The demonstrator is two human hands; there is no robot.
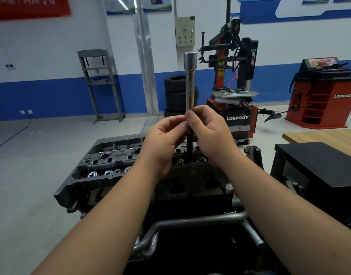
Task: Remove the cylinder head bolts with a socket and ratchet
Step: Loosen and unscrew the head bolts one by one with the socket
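A long silver extension bar with a socket end stands upright over the cylinder head. Its dark lower shaft drops into a bolt hole in the head's middle. My left hand and my right hand both pinch the bar's lower part from either side, fingertips meeting around it. No ratchet handle is visible on the bar's top. Valve springs and open bores show along the head's left half.
The engine sits on a stand, with metal coolant pipes in front. A black box and a wooden table are at the right. Behind are a tyre changer, stacked tyres, a red wheel balancer and a grey press frame.
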